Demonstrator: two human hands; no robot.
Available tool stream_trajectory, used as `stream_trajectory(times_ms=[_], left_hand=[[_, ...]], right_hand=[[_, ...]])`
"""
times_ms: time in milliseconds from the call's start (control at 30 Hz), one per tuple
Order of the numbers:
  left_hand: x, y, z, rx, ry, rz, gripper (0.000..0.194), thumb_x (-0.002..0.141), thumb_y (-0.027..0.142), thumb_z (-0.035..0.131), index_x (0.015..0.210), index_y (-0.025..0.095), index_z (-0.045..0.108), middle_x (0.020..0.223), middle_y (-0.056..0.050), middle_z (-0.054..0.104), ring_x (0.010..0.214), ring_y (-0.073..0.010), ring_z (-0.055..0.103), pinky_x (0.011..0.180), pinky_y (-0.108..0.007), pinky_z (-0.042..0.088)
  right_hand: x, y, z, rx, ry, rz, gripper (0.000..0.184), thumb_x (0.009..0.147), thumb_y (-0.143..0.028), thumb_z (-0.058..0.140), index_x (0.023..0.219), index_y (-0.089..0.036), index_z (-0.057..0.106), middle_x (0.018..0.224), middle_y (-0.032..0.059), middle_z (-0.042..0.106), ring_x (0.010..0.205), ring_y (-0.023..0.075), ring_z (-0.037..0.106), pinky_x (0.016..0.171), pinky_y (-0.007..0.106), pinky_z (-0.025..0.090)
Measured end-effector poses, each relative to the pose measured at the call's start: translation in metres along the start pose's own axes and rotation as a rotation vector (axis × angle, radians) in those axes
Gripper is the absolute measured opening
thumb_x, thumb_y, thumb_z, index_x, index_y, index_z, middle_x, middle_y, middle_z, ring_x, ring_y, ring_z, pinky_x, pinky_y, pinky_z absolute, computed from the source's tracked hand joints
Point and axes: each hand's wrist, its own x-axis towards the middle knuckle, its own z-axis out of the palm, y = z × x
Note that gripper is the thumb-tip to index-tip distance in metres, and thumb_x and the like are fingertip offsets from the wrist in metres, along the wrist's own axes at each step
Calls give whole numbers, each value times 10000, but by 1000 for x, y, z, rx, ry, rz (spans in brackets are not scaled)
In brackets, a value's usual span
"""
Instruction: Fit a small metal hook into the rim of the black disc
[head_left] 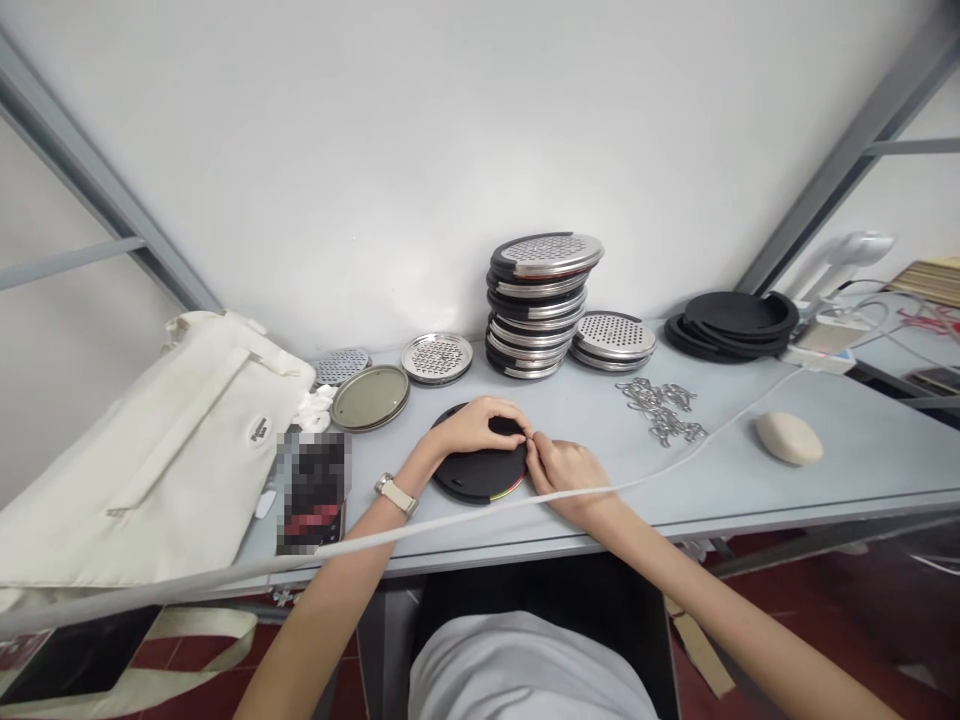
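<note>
A round black disc (pixel 469 480) lies flat on the table in front of me, a red, yellow and green strip showing at its near right edge. My left hand (pixel 484 428) reaches over it, with thumb and fingers curled and their tips meeting at the disc's right rim. At that same spot, the fingertips of my right hand (pixel 566 475) are pinched together beside the left fingertips. Whatever lies between the right fingertips is too small or hidden to make out. Right of the hands is a loose pile of small shiny metal clips or hooks (pixel 664 408).
Behind stand a tall stack of perforated metal discs with black rims (pixel 536 310), a shorter stack (pixel 613 340) and black discs (pixel 731 325). Left are an olive disc (pixel 370 397), a phone (pixel 315 490) and a cream bag (pixel 165 450). A white cable (pixel 637 484) crosses in front; a beige oval object (pixel 789 438) sits right.
</note>
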Motion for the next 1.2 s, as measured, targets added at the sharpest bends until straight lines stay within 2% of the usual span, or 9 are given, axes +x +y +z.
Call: stream_trajectory(times_ms=[233,467,633,833,1033,1200], left_hand=[[0,-2,1,-9,29,-55,236,708,170,566,936,148,621,933,-42,642,881,-130,568,814,-239,409],[1,-2,0,68,37,-31,247,698,165,578,938,169,635,959,-41,637,912,-140,551,863,-260,383],[0,1,0,97,40,-25,256,714,170,569,963,185,625,965,-32,636,921,-141,542,846,-261,384],[1,3,-1,30,-10,-47,350,732,179,565,1081,189,557,1036,-53,625,937,-142,559,811,-258,395],[1,1,-1,39,-9,-62,356,716,161,571,1071,189,562,1016,-42,629,928,-134,561,818,-250,396],[1,0,-1,40,-8,-65,301,720,163,560,1019,176,584,1009,-32,629,932,-124,555,811,-234,397]], right_hand=[[5,3,-2,48,-81,52,370,907,-318,186,931,-184,530,738,56,671,580,141,600,520,250,264],[10,5,-6,102,-139,88,484,912,-347,140,895,-188,597,816,82,674,680,154,615,582,247,312],[11,6,-6,86,-134,66,464,910,-339,155,879,-192,594,808,74,678,666,163,620,562,257,297],[11,6,-3,71,-107,35,474,916,-330,143,868,-184,592,800,66,679,681,164,628,575,252,304],[11,6,-4,76,-106,39,442,914,-328,166,922,-191,586,798,65,680,660,154,623,566,248,300],[9,5,-4,55,-96,41,428,912,-323,166,884,-193,573,757,58,677,625,157,617,539,251,276]])
